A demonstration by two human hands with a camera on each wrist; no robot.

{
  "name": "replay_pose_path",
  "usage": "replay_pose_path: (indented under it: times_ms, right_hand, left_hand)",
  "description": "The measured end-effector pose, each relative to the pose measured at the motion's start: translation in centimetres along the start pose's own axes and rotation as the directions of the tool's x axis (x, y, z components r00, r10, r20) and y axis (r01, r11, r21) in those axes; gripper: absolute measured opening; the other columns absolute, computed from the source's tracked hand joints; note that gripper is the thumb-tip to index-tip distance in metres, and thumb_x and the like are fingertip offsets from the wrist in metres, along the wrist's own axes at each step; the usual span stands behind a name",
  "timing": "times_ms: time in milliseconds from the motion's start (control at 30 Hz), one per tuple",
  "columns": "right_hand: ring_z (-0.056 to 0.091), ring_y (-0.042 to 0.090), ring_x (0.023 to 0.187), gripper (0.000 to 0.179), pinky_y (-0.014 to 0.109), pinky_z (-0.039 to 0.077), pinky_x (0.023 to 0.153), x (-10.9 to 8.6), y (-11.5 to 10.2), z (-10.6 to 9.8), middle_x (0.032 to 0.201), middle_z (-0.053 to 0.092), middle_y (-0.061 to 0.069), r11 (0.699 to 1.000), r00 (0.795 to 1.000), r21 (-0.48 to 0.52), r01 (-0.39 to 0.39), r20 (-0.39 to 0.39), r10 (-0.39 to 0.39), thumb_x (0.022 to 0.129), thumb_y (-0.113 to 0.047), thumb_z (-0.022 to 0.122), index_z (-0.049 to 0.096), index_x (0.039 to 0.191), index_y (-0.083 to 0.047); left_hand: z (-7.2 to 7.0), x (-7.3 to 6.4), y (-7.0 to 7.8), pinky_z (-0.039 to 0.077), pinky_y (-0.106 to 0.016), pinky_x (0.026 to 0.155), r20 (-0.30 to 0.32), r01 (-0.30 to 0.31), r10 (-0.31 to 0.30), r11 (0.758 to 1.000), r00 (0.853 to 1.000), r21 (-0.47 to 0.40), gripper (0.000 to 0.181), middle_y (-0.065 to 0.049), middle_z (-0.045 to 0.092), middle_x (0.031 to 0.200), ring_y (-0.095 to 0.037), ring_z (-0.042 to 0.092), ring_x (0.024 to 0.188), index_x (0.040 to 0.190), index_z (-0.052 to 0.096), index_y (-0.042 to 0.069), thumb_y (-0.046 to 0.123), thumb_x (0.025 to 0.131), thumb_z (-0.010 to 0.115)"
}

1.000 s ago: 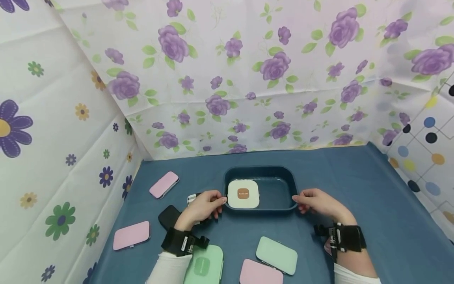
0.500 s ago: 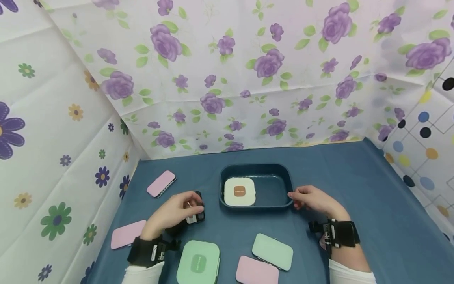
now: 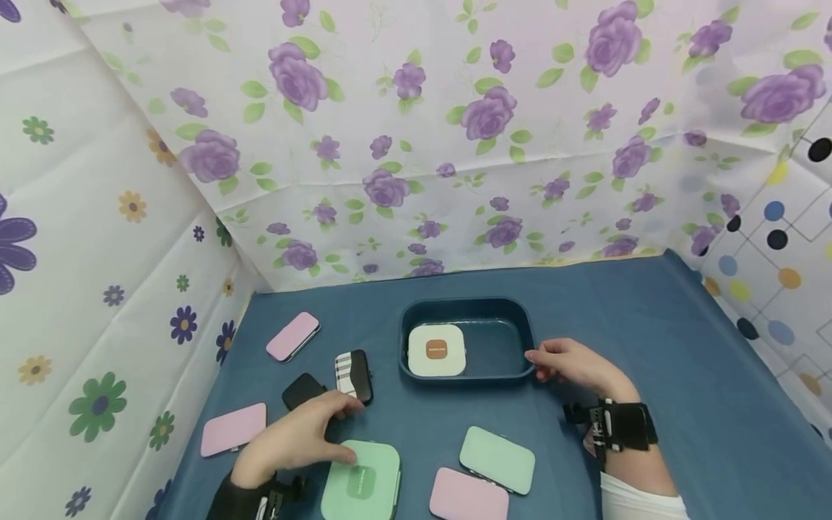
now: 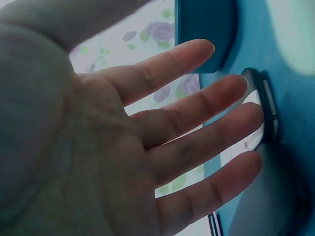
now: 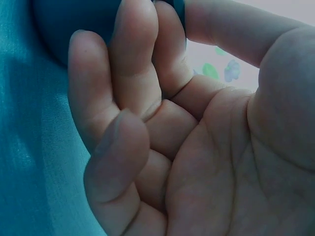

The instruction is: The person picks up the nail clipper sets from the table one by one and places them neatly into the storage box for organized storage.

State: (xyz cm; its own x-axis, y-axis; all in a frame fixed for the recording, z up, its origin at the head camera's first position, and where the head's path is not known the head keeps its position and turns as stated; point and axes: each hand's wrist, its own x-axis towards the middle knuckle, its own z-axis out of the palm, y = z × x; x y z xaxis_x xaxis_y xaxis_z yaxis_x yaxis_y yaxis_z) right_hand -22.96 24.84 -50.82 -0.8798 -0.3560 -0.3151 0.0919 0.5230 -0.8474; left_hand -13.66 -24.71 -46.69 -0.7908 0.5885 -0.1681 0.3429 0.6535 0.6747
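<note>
My left hand (image 3: pixel 299 437) reaches over the left part of a large mint-green square case (image 3: pixel 373 491) with its thumb and fingers apart. In the left wrist view its fingers (image 4: pixel 206 140) are extended and hold nothing. Whether the thumb touches the case I cannot tell. My right hand (image 3: pixel 581 370) pinches the right wall of a dark blue rectangular tray (image 3: pixel 468 380) between thumb and curled fingers. At the left inside the tray lies a cream square case (image 3: pixel 437 365) with a brown label.
Beyond my left hand lie a black-and-white checked case (image 3: pixel 351 374) and a black case (image 3: pixel 303 391). Two pink cases, one upper (image 3: pixel 292 336) and one lower (image 3: pixel 234 430), lie at left. Front centre holds a mint case (image 3: pixel 497 459) and a pink case (image 3: pixel 468 495).
My left hand has left the tray's left side, passed over the checked case, and come back toward the large mint case. My right hand has stayed at the tray's right wall.
</note>
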Motion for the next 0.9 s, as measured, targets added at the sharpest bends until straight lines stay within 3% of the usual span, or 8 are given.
replay_pose_path:
  times_ms: [233, 467, 700, 900]
  right_hand:
    - [0.060, 0.028, 0.080, 0.042, 0.038, 0.047, 0.072, 0.1, 0.0, 0.0, 0.086, 0.068, 0.009, 1.000, 1.000, 0.008, -0.002, 0.006, 0.002, 0.109, -0.042, 0.063, 0.064, 0.088, -0.006]
    - [0.061, 0.029, 0.082, 0.042, 0.040, 0.048, 0.073, 0.1, 0.0, -0.1, 0.086, 0.069, 0.009, 1.000, 1.000, 0.008, -0.001, 0.001, 0.001, 0.109, -0.043, 0.064, 0.065, 0.089, -0.005]
    - [0.061, 0.029, 0.082, 0.042, 0.041, 0.048, 0.075, 0.0, -0.1, -0.1, 0.086, 0.069, 0.009, 1.000, 1.000, 0.001, -0.012, 0.001, 0.012, 0.109, -0.043, 0.064, 0.067, 0.090, -0.005]
    - [0.060, 0.028, 0.082, 0.042, 0.041, 0.048, 0.076, 0.0, -0.1, 0.0, 0.086, 0.069, 0.009, 1.000, 1.000, 0.000, -0.022, -0.003, 0.022, 0.109, -0.044, 0.063, 0.067, 0.091, -0.006]
  left_hand:
    - [1.4, -0.2, 0.3, 0.050, -0.052, 0.108, 0.054, 0.035, -0.034, 0.999, 0.998, -0.010, 0.079, -0.010, 0.059, 0.142, -0.037, 0.059, 0.125, 0.140, 0.063, 0.004, 0.038, 0.078, 0.098]
    - [2.1, -0.1, 0.2, 0.052, -0.042, 0.102, 0.103, 0.051, -0.047, 0.998, 0.994, -0.034, 0.083, -0.008, 0.055, 0.138, -0.036, 0.054, 0.122, 0.142, 0.062, 0.008, 0.038, 0.075, 0.100]
    - [2.6, 0.2, 0.0, 0.051, -0.041, 0.099, 0.108, 0.002, -0.001, 1.000, 0.994, -0.009, 0.083, -0.004, 0.055, 0.135, -0.031, 0.054, 0.122, 0.140, 0.063, 0.011, 0.042, 0.073, 0.100]
    - [3.0, 0.5, 0.2, 0.051, -0.041, 0.101, 0.113, 0.021, -0.022, 1.000, 0.993, 0.012, 0.084, -0.001, 0.054, 0.136, -0.028, 0.054, 0.122, 0.140, 0.064, 0.013, 0.044, 0.071, 0.101]
